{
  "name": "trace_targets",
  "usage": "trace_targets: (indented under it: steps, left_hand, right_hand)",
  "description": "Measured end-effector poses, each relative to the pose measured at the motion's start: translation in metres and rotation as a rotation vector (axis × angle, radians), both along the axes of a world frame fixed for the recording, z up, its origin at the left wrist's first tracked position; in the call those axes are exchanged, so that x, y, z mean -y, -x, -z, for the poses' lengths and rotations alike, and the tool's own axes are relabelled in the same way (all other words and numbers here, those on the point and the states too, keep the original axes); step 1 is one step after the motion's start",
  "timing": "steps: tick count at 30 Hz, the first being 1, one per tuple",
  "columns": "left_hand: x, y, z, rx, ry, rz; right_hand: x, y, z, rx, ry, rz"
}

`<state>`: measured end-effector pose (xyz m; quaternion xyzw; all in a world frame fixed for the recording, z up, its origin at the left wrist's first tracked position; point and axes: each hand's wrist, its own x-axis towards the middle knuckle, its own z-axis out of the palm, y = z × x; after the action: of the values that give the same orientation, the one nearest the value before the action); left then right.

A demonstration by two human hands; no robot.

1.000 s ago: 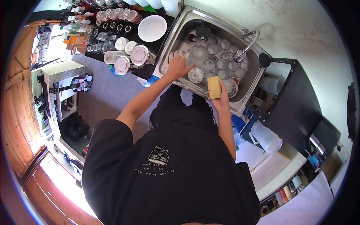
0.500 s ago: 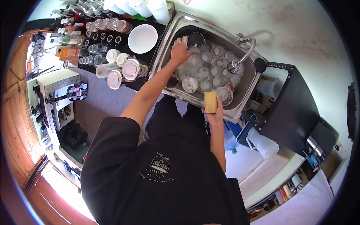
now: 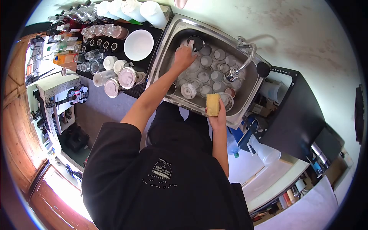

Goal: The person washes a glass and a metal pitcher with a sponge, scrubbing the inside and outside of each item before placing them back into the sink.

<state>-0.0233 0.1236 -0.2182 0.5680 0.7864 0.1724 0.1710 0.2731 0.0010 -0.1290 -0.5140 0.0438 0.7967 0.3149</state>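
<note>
My left hand [image 3: 185,56] reaches into the back left of the sink, its fingers bent over the rim of a dark round cup [image 3: 197,43]. Part of its grip is hidden. Many clear glasses [image 3: 206,60] stand close together in the sink. At the front edge of the sink, my right hand [image 3: 218,119] holds a yellow sponge [image 3: 213,104] upright. A clear ridged glass dish [image 3: 227,102] lies just behind the sponge, and a round glass lid or jar [image 3: 188,91] sits to its left.
The curved faucet [image 3: 251,57] hangs over the sink [image 3: 253,94] from the back right. On the left counter are a white bowl [image 3: 138,45], white-lidded jars [image 3: 127,78] and rows of bottles [image 3: 82,14]. A black panel [image 3: 297,115] stands at the right.
My left hand has moved slightly right relative to the sink, its fingers now over the dark cup's rim. The whole view has shifted a little. My right hand still holds the sponge.
</note>
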Motion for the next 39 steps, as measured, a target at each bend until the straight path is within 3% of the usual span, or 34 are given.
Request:
trace_targets:
  steps: [5,8,11,14,20,23,26,29,32,39]
  left_hand:
    - [-0.009,-0.02,-0.045,-0.093,-0.057,0.122]
    - [-0.029,-0.021,-0.025,-0.158,-0.203,0.396]
    - [-0.043,-0.023,-0.01,-0.561,-0.263,0.623]
    - [-0.063,-0.033,-0.001,-0.586,0.1,0.719]
    - [-0.095,-0.051,0.025,-0.639,0.267,0.738]
    - [-0.103,-0.07,0.03,-0.87,0.443,0.752]
    - [-0.099,-0.081,0.043,-1.285,0.302,0.71]
    - [-0.098,-0.084,0.06,-1.243,0.275,0.749]
    - [-0.104,-0.062,0.075,-0.664,0.277,0.716]
    - [-0.121,-0.06,0.089,-0.877,0.386,0.794]
  right_hand:
    - [-0.008,-0.008,0.005,-0.003,0.012,-0.001]
    - [-0.012,-0.016,0.007,0.006,0.013,0.004]
    - [-0.016,-0.027,0.006,0.011,0.019,0.014]
    - [-0.019,-0.041,0.009,0.004,0.012,0.023]
    - [-0.016,-0.06,0.011,0.029,0.036,0.051]
    - [-0.01,-0.068,0.018,0.038,0.058,0.069]
    - [-0.007,-0.072,0.02,0.029,0.072,0.077]
    - [-0.005,-0.073,0.023,0.008,0.082,0.073]
    - [-0.006,-0.07,0.022,0.013,0.096,0.071]
    - [-0.013,-0.059,0.023,0.03,0.108,0.069]
